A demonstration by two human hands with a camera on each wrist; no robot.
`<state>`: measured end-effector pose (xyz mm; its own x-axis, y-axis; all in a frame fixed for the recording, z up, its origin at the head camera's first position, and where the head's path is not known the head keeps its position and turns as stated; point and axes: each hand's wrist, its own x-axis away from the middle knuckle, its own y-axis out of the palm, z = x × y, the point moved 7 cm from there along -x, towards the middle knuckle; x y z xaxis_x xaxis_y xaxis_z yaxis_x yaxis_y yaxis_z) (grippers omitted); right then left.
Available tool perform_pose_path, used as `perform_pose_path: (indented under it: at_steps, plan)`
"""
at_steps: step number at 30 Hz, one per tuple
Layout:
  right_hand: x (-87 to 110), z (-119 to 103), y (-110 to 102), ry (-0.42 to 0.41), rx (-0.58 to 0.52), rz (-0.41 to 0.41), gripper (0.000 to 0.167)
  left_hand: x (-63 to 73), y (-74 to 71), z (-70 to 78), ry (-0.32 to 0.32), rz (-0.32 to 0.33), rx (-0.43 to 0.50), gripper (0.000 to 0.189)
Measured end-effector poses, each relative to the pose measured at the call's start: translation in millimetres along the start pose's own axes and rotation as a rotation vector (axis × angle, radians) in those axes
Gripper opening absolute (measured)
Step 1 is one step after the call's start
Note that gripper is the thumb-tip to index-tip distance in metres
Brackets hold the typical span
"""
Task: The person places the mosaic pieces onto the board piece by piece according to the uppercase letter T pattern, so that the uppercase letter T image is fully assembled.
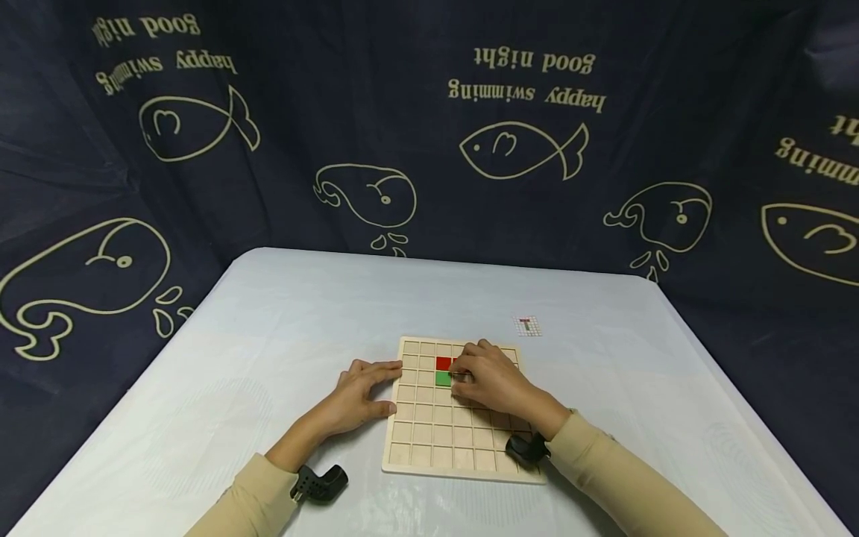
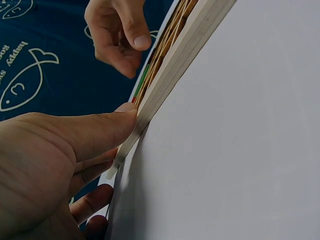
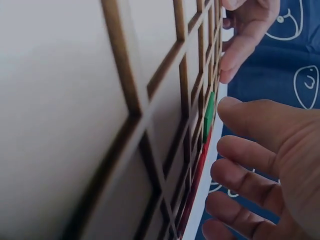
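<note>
Grid board (image 1: 442,434) touches left hand (image 1: 359,395), fingers spread; right hand (image 1: 495,379) hovers, loosely curled.

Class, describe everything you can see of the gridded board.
The board is flat, pale and apparently wooden, lined into squarish cells. It lies on the white table, its left edge touched by the left hand. Red tiles and a green tile occupy some cells; the right hand, above it, hides part.

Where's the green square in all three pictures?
Head: the green square is below the picture's middle, just below a red square.
Left wrist: the green square is a thin sliver, upper half, left of centre.
Right wrist: the green square is right of centre, at mid-height.
Shared landmark: the wooden grid board.
</note>
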<state>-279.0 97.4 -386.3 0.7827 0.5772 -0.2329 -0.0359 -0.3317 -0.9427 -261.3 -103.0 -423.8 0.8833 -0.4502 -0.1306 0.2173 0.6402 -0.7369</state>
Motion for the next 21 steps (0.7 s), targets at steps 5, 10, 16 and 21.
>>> perform_pose_path:
  at_steps: [5, 10, 16, 21]
  plan:
    - [-5.3, -2.1, 3.2, 0.01, 0.018, -0.013, 0.025, 0.0, 0.3, 0.2, 0.003, 0.0, -0.001, 0.059]
    - [-8.0, -4.0, 3.7, 0.008, 0.051, -0.009, 0.024, -0.3, -0.1, -0.1, 0.008, 0.005, -0.012, 0.059]
    - [-10.0, -3.8, 4.7, -0.011, 0.106, 0.023, 0.017, -0.2, -0.2, -0.9, 0.011, 0.009, -0.016, 0.059]
    - [-11.1, -4.3, 5.7, 0.006, 0.123, 0.017, 0.017, 0.1, -0.4, -1.3, 0.012, 0.01, -0.014, 0.058]
